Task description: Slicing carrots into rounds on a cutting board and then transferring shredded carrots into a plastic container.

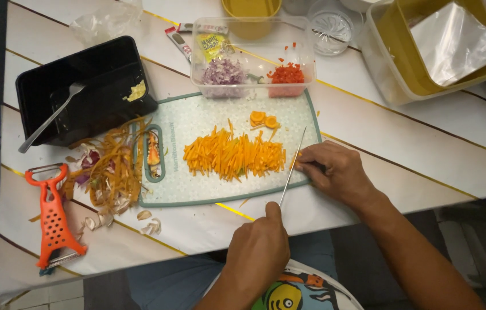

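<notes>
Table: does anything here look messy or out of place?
A heap of peelings lies loose on the table left of the cutting board, with garlic skins scattered below it. A few red bits cling to the clear tub's wall. Otherwise, nothing stands out.

home kitchen | cutting board (197,183) | peeler (53,221) | vegetable peelings (111,169)

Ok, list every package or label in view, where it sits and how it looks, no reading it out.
Sachet: inside the clear tub at the table's far side, small, yellow with green.
Slim packet: on the table left of the tub, narrow, white with red.
Foil pouch: in the yellow bin at far right, silver, squarish.
Cutting board: pale, printed mark beside its handle slot.
</notes>
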